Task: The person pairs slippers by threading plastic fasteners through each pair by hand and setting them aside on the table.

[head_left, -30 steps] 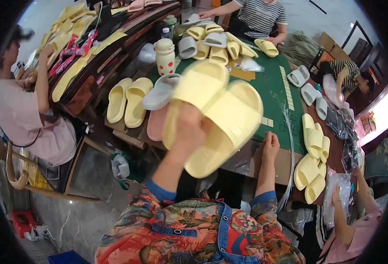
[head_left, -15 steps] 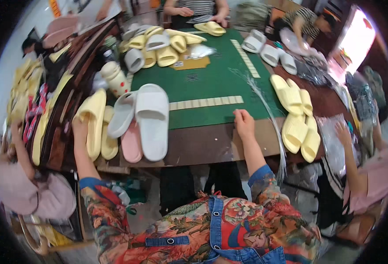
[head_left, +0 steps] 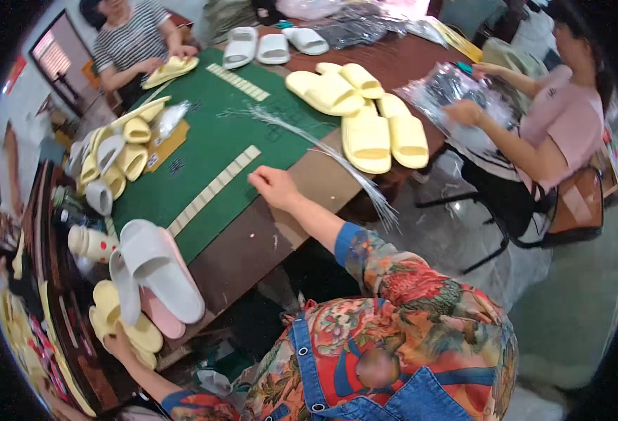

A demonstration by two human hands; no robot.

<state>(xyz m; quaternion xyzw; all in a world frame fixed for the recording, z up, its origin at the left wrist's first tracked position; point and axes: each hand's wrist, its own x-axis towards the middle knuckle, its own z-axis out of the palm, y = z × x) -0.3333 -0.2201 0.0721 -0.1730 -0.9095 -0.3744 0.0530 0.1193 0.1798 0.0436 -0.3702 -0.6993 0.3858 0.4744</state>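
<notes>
At the lower left, my left hand (head_left: 117,342) has its fingers at the foot opening of a yellow slipper (head_left: 138,332), gripping its side; its fingertips are partly hidden. Beside that slipper stand a grey-white slipper (head_left: 170,282) and a pink slipper (head_left: 160,314), leaning close together with another pale grey slipper (head_left: 125,281). My right hand (head_left: 274,186) rests in a loose fist over the near edge of the green mat (head_left: 218,203). Nothing shows in its curled fingers. A row of cream tiles (head_left: 214,189) lies just left of it.
Yellow slippers (head_left: 366,137) stand at the right table edge, near a bundle of thin clear strands (head_left: 323,144). More slippers (head_left: 116,158) are heaped at the far left beside a dotted bottle (head_left: 91,243). Co-workers sit across and at right, one handling a plastic bag (head_left: 456,91).
The view has swung to the right, so the table appears slanted and the co-worker at right shows more fully. My left hand stays at the yellow slipper; my right stays closed near the mat's edge.
</notes>
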